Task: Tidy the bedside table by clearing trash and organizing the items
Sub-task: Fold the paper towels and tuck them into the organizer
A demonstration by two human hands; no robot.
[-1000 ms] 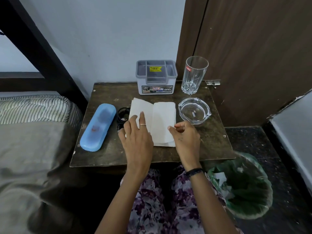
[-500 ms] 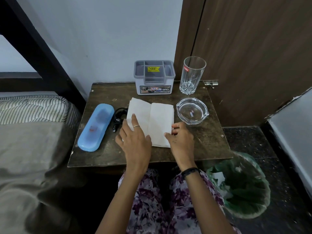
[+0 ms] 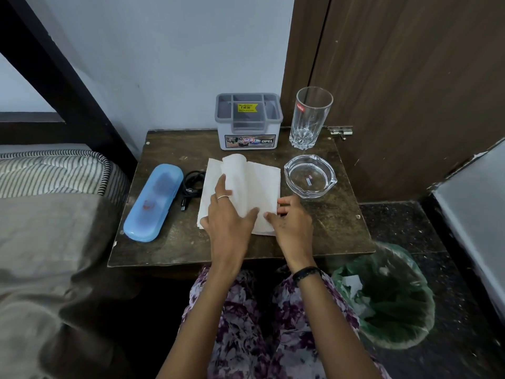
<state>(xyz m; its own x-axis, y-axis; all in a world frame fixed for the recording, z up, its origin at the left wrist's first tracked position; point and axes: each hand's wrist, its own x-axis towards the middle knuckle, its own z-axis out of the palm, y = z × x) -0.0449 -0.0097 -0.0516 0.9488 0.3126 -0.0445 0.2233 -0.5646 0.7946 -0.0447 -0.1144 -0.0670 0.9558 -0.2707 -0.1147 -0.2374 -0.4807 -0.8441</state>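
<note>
A white paper tissue [image 3: 262, 184] lies in the middle of the dark wooden bedside table [image 3: 169, 253]. My left hand [image 3: 229, 214] pinches its left half and lifts a flap up over the middle. My right hand [image 3: 291, 217] presses flat on the tissue's near right corner. Left of the tissue lie a coiled black cable [image 3: 190, 184] and a blue plastic case [image 3: 153, 201]. At the back stand a grey compartment organizer [image 3: 248, 120] and a tall clear glass [image 3: 310, 117]. A clear glass ashtray [image 3: 310, 176] sits right of the tissue.
A bin with a green liner [image 3: 388, 296], holding paper scraps, stands on the floor at the table's near right corner. A bed with a grey blanket [image 3: 49, 242] borders the table on the left. A brown door [image 3: 410, 77] is behind on the right.
My left hand has gone from lying flat on the tissue to lifting its left flap up and rightwards. My right hand has stayed at the near right corner.
</note>
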